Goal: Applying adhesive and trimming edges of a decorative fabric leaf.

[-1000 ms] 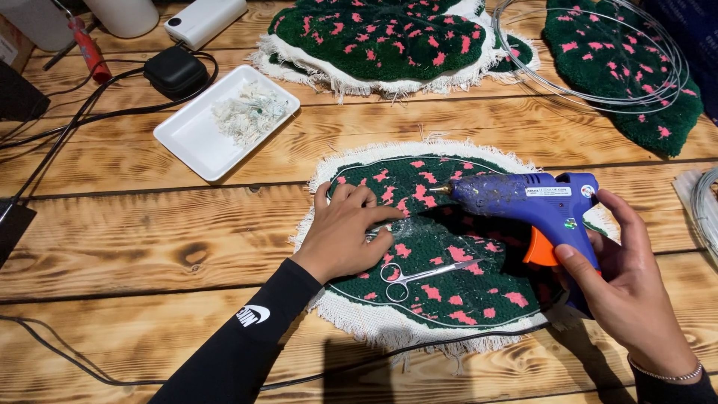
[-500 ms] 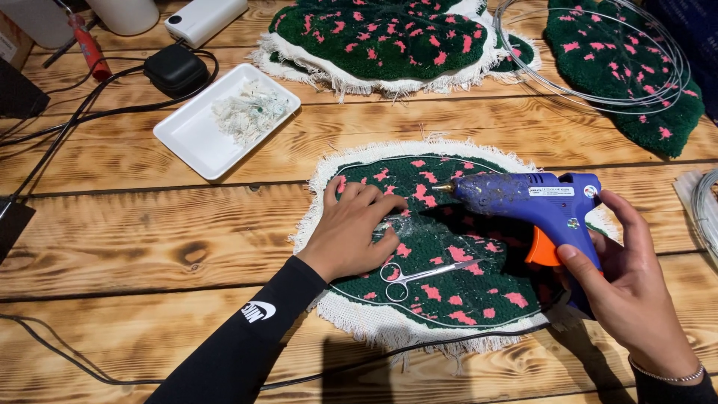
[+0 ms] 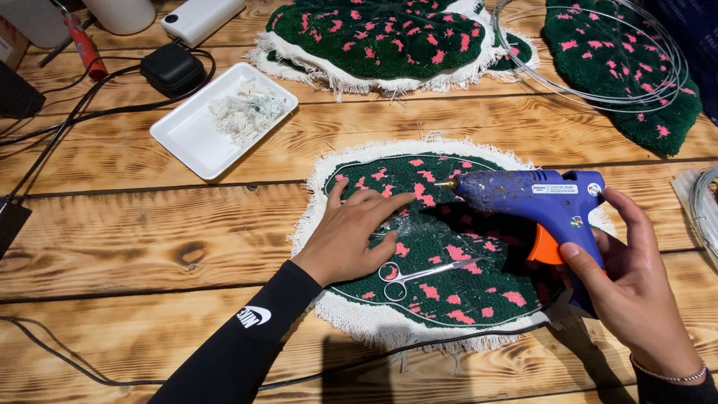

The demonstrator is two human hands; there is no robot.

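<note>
Blue glue gun [image 3: 535, 200]: we grip it in our right hand [image 3: 636, 299], barrel lying left-right, nozzle pointing left over the green tufted piece [image 3: 449, 239] on the table [image 3: 149, 247]. Left hand [image 3: 351, 236] pressed flat, fingers spread, just left. Small scissors [image 3: 415, 275] near; white tray [image 3: 213, 120] far left.

Craft workshop: glue gun [image 3: 538, 206], tufted rugs [image 3: 381, 34], wooden table [image 3: 149, 232].

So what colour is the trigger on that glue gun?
Orange, on the blue plastic glue gun; the head view shows it.
</note>
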